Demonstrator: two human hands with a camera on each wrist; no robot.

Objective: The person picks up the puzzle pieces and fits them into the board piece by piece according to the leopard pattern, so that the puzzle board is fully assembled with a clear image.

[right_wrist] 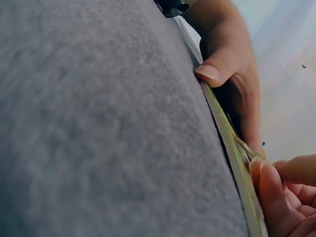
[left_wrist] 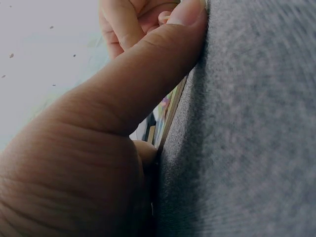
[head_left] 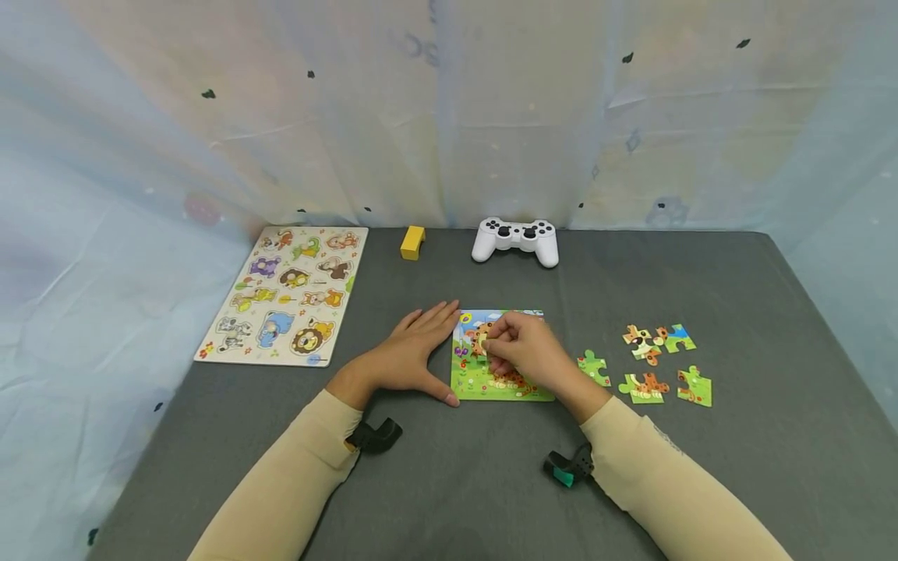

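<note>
A small jigsaw board (head_left: 464, 387) with a green and blue animal picture lies flat on the grey tabletop. My left hand (head_left: 412, 357) rests at its left side, fingers spread, with the index fingertip by the upper left corner and the thumb by the lower left one. Over the picture, my right hand (head_left: 533, 354) pinches a puzzle piece (right_wrist: 251, 148) between thumb and finger. That piece stands tilted, its lower edge at the board's surface. The right hand covers much of the picture's right half in the head view.
Several loose puzzle pieces (head_left: 644, 388) lie right of the board, the nearest piece (head_left: 592, 369) beside my right wrist. Behind are a white game controller (head_left: 515, 240) and a yellow block (head_left: 412, 242). A wooden animal puzzle (head_left: 281, 312) lies at the left. A patterned curtain (head_left: 449, 117) hangs behind.
</note>
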